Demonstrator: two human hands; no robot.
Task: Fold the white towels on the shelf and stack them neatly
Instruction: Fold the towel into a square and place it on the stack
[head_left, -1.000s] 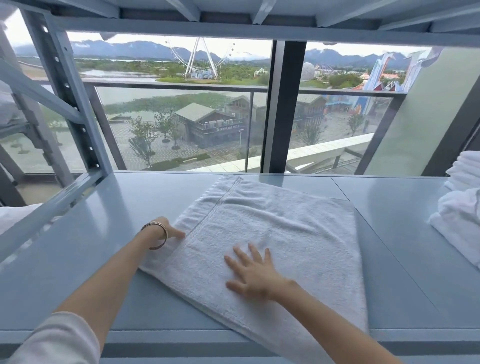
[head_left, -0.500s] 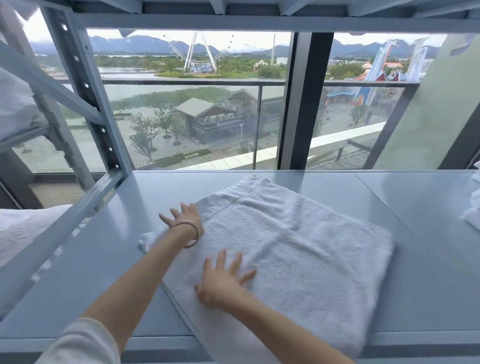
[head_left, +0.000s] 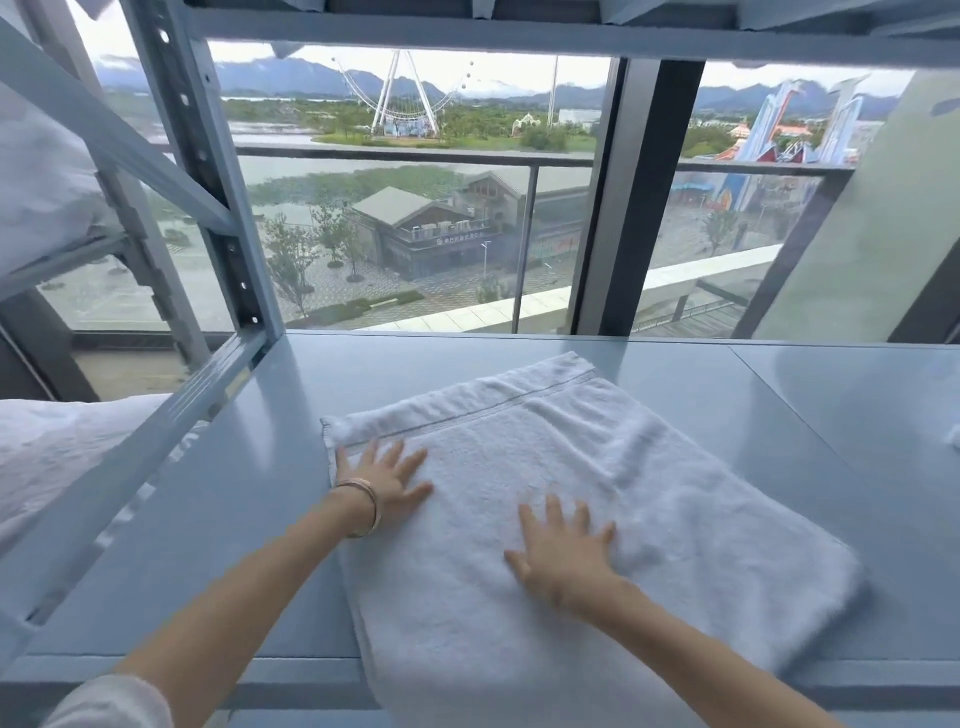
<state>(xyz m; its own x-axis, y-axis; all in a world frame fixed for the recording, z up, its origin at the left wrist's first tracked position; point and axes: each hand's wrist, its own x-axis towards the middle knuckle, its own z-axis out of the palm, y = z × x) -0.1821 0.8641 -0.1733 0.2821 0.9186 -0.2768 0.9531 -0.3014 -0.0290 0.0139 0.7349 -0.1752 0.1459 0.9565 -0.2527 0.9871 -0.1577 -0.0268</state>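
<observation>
A white towel (head_left: 649, 499) lies folded flat on the pale blue shelf (head_left: 218, 499), its near end hanging over the front edge. My left hand (head_left: 387, 480), a bangle on the wrist, presses flat on the towel's left edge with fingers spread. My right hand (head_left: 563, 553) lies palm down on the middle of the towel, fingers apart. Neither hand grips anything.
A sliver of other white towels (head_left: 955, 436) shows at the far right edge of the shelf. White bedding (head_left: 57, 457) lies beyond the shelf's left rail. A slotted upright post (head_left: 208, 171) stands at the back left, and an upper shelf runs overhead. A window lies behind.
My left hand has moved from the towel's left corner onto the towel and flattened it. My right hand has slid right along the towel. The view has shifted left, hiding most of the towel stack.
</observation>
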